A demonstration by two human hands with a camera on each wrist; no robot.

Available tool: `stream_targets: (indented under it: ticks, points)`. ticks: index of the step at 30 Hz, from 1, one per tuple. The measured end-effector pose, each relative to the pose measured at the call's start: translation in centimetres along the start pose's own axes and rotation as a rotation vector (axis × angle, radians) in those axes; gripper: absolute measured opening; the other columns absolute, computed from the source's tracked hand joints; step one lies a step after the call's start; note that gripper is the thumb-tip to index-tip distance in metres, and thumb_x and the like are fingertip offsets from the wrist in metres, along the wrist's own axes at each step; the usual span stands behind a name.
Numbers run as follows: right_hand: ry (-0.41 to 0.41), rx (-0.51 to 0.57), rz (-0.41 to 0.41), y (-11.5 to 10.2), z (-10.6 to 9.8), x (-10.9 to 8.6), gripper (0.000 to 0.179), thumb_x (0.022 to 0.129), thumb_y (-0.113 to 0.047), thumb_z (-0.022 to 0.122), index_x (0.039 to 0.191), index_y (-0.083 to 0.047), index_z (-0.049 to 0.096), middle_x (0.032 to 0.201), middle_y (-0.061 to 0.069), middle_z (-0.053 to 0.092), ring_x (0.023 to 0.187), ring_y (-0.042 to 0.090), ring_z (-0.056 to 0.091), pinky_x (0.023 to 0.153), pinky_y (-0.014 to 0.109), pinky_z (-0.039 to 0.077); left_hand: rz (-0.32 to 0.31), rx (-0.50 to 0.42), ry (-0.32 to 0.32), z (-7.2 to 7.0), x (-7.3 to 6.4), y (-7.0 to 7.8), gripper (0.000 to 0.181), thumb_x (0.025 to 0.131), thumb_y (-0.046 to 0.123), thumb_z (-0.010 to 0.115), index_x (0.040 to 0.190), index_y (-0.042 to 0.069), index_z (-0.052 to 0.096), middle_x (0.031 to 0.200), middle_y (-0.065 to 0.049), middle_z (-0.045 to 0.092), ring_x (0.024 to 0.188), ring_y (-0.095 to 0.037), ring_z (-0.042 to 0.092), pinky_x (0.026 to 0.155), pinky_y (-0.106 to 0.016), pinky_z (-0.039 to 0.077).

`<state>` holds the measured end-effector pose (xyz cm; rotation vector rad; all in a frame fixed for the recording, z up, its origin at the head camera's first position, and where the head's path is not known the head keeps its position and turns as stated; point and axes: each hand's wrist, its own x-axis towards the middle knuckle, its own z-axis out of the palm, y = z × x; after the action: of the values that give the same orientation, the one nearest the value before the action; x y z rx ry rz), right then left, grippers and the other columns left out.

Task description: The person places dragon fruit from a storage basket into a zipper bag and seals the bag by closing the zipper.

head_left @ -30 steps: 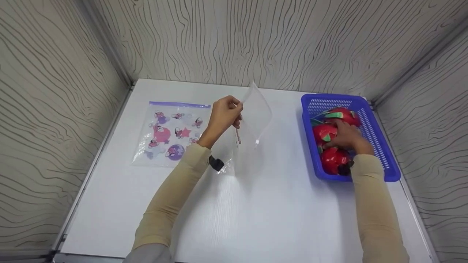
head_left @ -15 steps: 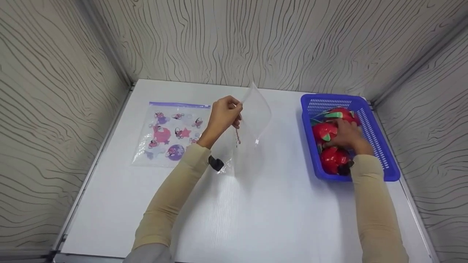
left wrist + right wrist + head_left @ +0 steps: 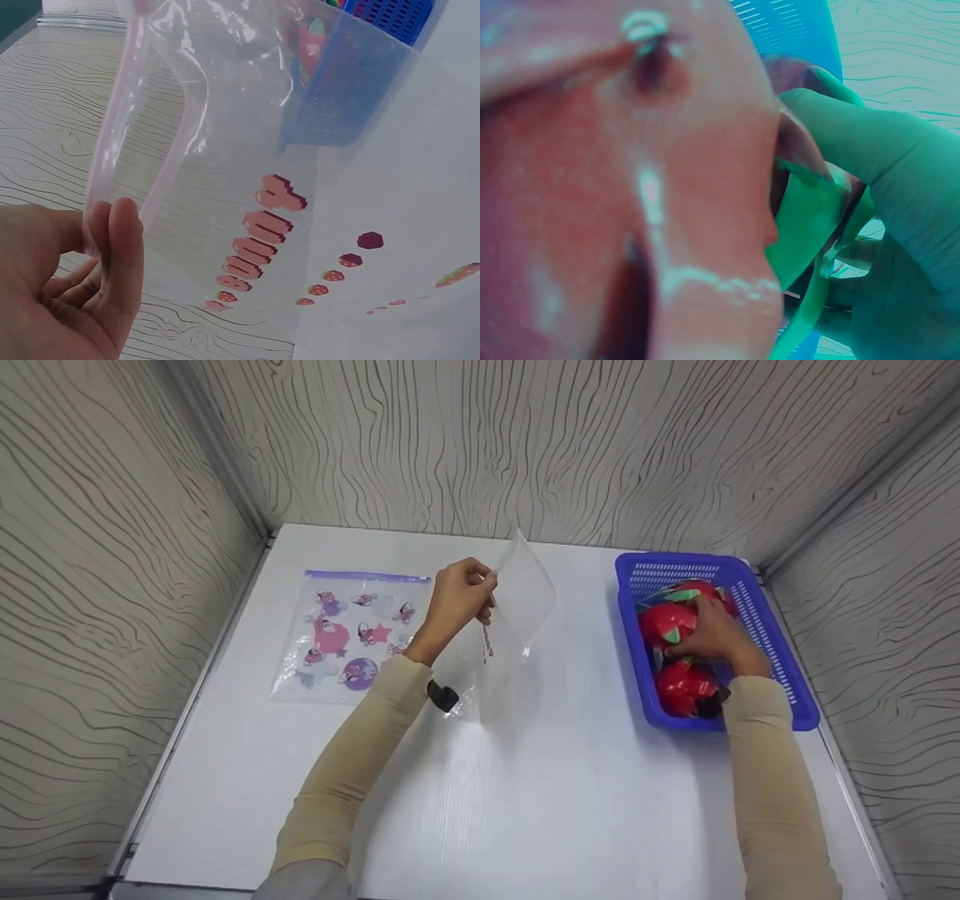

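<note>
My left hand pinches the rim of a clear zip bag above the middle of the table. Its mouth gapes open, with a pink zip edge and a "BUNNY" print showing in the left wrist view. Over at the right, my right hand reaches into a blue basket and grips a red dragon fruit with green scales. Another dragon fruit lies nearer to me, large and blurred in the right wrist view. Behind the gripped one a further dragon fruit is partly hidden.
A second zip bag, with a purple zip and pink and purple prints, lies flat on the white table at the left. Wood-patterned walls enclose the table at the back and sides.
The middle dragon fruit has shifted slightly up in the basket with my right hand, showing more of its red side. My left hand and its bag are nearly still.
</note>
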<state>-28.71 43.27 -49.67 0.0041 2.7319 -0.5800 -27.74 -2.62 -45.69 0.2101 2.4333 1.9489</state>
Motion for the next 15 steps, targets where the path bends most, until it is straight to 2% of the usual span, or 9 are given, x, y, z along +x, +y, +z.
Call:
stream_targets:
  ticks: [9, 15]
  points:
    - [0.007, 0.036, 0.002, 0.18, -0.15, 0.09, 0.126, 0.083, -0.041, 0.091, 0.166, -0.001, 0.004, 0.160, 0.040, 0.019, 0.144, 0.066, 0.030, 0.112, 0.084, 0.030, -0.001, -0.014, -0.004, 0.04, 0.03, -0.14, 0.017, 0.105, 0.012, 0.064, 0.112, -0.002, 0.069, 0.073, -0.007, 0.070, 0.051, -0.012, 0.063, 0.054, -0.030, 0.062]
    - [0.017, 0.053, -0.033, 0.01, -0.35, 0.05, 0.122, 0.081, -0.040, 0.092, 0.163, 0.000, 0.011, 0.158, 0.039, 0.031, 0.144, 0.063, 0.036, 0.114, 0.082, 0.031, 0.017, -0.003, -0.006, 0.06, 0.06, -0.25, 0.016, 0.105, 0.012, 0.064, 0.111, -0.002, 0.069, 0.072, -0.007, 0.070, 0.050, -0.011, 0.063, 0.053, -0.030, 0.062]
